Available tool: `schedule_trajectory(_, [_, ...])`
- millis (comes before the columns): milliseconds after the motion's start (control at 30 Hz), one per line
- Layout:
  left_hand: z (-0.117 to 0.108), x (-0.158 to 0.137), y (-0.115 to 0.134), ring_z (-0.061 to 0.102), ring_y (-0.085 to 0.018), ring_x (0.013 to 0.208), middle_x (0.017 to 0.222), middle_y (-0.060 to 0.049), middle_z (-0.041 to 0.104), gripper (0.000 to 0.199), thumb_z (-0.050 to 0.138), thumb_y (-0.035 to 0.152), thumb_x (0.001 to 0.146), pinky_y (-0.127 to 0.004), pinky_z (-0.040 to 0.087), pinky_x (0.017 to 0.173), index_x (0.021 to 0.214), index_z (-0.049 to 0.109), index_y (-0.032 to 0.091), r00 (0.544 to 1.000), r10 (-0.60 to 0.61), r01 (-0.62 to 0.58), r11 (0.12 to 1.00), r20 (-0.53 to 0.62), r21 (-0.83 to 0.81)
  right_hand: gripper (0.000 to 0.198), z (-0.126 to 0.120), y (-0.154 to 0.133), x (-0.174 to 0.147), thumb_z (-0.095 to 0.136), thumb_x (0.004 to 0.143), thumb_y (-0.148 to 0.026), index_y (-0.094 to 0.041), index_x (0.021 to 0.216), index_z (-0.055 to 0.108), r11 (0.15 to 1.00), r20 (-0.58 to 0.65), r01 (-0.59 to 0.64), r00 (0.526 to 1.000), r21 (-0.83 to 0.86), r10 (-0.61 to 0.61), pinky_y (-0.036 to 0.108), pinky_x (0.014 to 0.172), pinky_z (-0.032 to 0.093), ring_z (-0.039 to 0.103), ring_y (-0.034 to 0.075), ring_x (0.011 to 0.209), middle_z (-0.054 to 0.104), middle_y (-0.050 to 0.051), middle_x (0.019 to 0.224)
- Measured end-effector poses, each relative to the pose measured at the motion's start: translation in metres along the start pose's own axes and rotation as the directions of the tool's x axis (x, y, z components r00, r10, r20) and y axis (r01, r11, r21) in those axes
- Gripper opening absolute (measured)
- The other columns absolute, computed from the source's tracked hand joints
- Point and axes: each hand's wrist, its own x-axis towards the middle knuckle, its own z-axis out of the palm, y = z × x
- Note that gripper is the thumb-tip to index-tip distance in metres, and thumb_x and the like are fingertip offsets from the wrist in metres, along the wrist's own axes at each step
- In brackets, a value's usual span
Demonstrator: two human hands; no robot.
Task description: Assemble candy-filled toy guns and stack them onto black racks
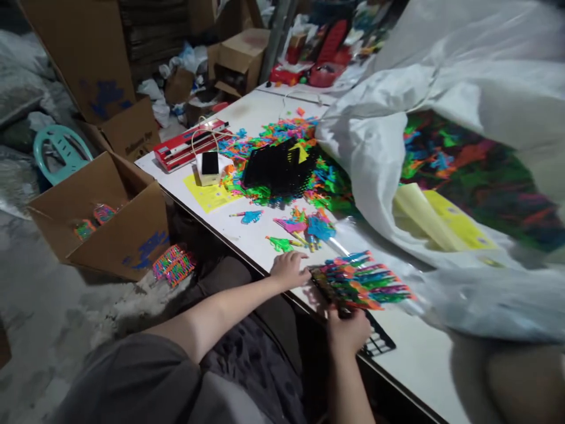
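Observation:
A black grid rack point(380, 337) lies at the table's front edge, tilted and partly hidden. Rows of colourful plastic pieces point(368, 280) in orange, green, blue and purple stand on it, blurred. My right hand point(348, 331) is closed on the rack's near edge. At the rack's left end is my left hand point(288, 270), its fingers apart; whether it touches the rack I cannot tell. Just beyond it lie loose pieces, among them a green one point(280, 243), a pink one point(291, 225) and a blue one point(320, 227).
Black grids point(271, 168) rest on a colourful heap. A red sealer-like device point(192, 144), a phone point(210, 164) and a yellow sheet point(205, 194) lie farther left. A large white sack point(371, 147) of pieces covers the right. An open carton point(119, 241) stands on the floor.

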Motion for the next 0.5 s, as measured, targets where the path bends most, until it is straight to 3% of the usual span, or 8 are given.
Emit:
schedule_trajectory(67, [0.0, -0.001, -0.002, 0.051, -0.022, 0.115, 0.121, -0.005, 0.057, 0.039, 0.053, 0.027, 0.077, -0.04, 0.041, 0.102, 0.116, 0.051, 0.022, 1.0, -0.01, 0.01, 1.0, -0.004, -0.015, 0.023, -0.001, -0.003, 0.0, 0.057, 0.061, -0.039, -0.017, 0.069, 0.056, 0.997, -0.033, -0.061, 0.998, -0.038, 0.06, 0.039, 0.061, 0.039, 0.052, 0.028, 0.061, 0.054, 0.009, 0.059])
schedule_trajectory(267, [0.001, 0.007, 0.0, 0.053, -0.022, 0.111, 0.114, -0.009, 0.06, 0.033, 0.052, 0.022, 0.078, -0.038, 0.043, 0.098, 0.111, 0.052, 0.016, 0.998, 0.026, -0.026, 1.0, -0.053, -0.015, 0.023, -0.003, -0.014, 0.004, 0.056, 0.062, -0.036, -0.016, 0.072, 0.057, 0.994, -0.012, -0.068, 0.998, -0.082, 0.067, 0.04, 0.069, 0.038, 0.051, 0.026, 0.067, 0.057, 0.01, 0.066])
schedule_trajectory(500, [0.012, 0.009, 0.009, 0.052, -0.025, 0.115, 0.118, -0.014, 0.058, 0.042, 0.057, 0.022, 0.076, -0.04, 0.041, 0.1, 0.117, 0.048, 0.015, 0.99, 0.131, -0.135, 0.987, -0.047, -0.082, 0.023, -0.004, -0.019, 0.013, 0.05, 0.069, -0.034, -0.015, 0.081, 0.057, 0.996, 0.015, -0.081, 0.997, 0.025, 0.081, 0.042, 0.078, 0.04, 0.05, 0.025, 0.076, 0.059, 0.012, 0.078])
